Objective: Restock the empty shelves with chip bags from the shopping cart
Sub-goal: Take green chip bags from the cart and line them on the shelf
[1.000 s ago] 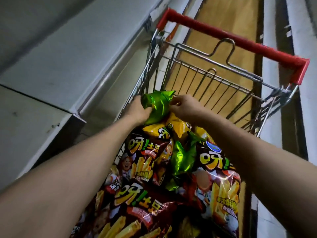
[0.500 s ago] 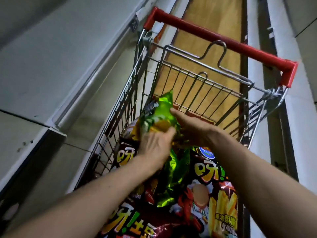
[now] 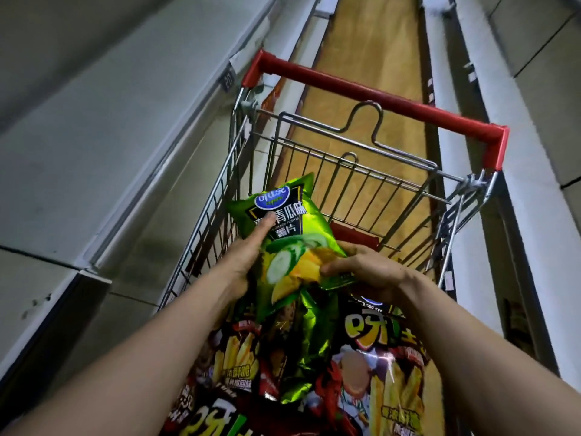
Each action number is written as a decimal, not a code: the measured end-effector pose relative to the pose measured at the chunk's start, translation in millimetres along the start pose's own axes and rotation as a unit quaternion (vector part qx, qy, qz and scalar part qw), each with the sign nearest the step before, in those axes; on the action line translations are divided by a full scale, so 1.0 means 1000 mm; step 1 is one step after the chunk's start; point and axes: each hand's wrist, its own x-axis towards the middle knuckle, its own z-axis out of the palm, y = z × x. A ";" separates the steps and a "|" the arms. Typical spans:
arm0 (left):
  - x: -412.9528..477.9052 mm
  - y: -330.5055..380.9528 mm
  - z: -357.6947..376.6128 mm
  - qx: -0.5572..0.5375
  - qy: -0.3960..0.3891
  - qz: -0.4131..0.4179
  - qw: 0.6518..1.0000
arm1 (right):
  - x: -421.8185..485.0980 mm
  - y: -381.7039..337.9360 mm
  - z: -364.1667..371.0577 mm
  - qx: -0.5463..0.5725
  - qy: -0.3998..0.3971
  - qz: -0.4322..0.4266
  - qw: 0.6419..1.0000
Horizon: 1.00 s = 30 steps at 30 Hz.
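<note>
The grey shelves (image 3: 94,121) fill the view from 8 o'clock up to 11 o'clock, with bare boards and pale front edges. A second run of grey shelving (image 3: 534,152) stands along 2 to 4 o'clock. Between them a strip of wooden floor (image 3: 377,58) runs off toward 12 o'clock.

The shopping cart (image 3: 213,196) takes up the middle of the view, its wire basket widening toward 6 o'clock. Its red handle (image 3: 377,97) crosses from 12 to 2 o'clock, and the folded wire seat flap (image 3: 361,171) lies just below the handle.

The near half of the basket, from the centre down to 6 o'clock, is piled with dark red chip bags (image 3: 371,372) printed with yellow fries. A crumpled green bag (image 3: 301,350) is wedged among them at about 6 o'clock.

The green chip bag (image 3: 292,234) is held above this pile at the centre. It is tilted, with its top seal toward 11 o'clock and its printed face toward the camera.

The left hand (image 3: 248,256) grips the bag's left edge from 8 o'clock. Its thumb lies straight across the black label, and its fingers are hidden behind the pack. The right hand (image 3: 367,272) comes in from 4 o'clock and pinches the lower right corner, thumb on the front and curled fingers beneath.

A small price tag (image 3: 227,80) sits on the shelf edge at 11 o'clock, just beside the handle's left end.
</note>
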 end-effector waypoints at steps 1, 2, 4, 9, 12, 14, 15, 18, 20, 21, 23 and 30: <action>-0.001 0.000 0.002 -0.026 -0.025 0.007 0.999 | -0.004 -0.002 0.000 0.002 -0.020 0.001 1.000; -0.004 0.001 0.005 -0.028 -0.035 0.040 0.998 | -0.006 -0.004 0.000 0.008 -0.032 -0.001 0.999; -0.004 0.001 0.011 -0.023 -0.023 0.098 0.995 | -0.010 -0.009 0.006 0.038 -0.036 -0.009 0.999; -0.016 0.017 0.025 0.017 -0.060 0.168 0.984 | -0.023 -0.024 0.023 0.083 0.069 -0.114 0.988; -0.025 0.025 0.025 0.016 -0.100 0.148 0.984 | -0.031 -0.029 0.029 0.061 0.136 -0.147 0.978; -0.026 0.026 0.023 0.006 -0.111 0.136 0.984 | -0.038 -0.035 0.028 0.029 0.124 -0.134 0.983; -0.025 0.027 0.021 0.003 -0.089 0.143 0.986 | -0.041 -0.036 0.025 -0.001 0.104 -0.101 0.989; -0.011 0.024 0.006 0.029 0.026 0.170 0.985 | -0.054 -0.040 0.010 -0.265 0.058 0.047 0.961; -0.002 0.019 -0.007 0.047 0.050 0.153 0.986 | -0.060 -0.031 0.003 -0.441 0.029 0.155 0.883; 0.000 0.015 -0.012 0.064 0.054 0.123 0.989 | -0.063 -0.024 0.002 -0.489 0.013 0.196 0.850; 0.001 0.008 -0.019 0.114 0.043 0.067 0.990 | -0.062 -0.006 0.004 -0.483 0.007 0.235 0.843; -0.006 0.006 -0.013 0.319 0.196 0.195 0.907 | -0.047 -0.016 0.019 -0.264 0.140 0.089 0.950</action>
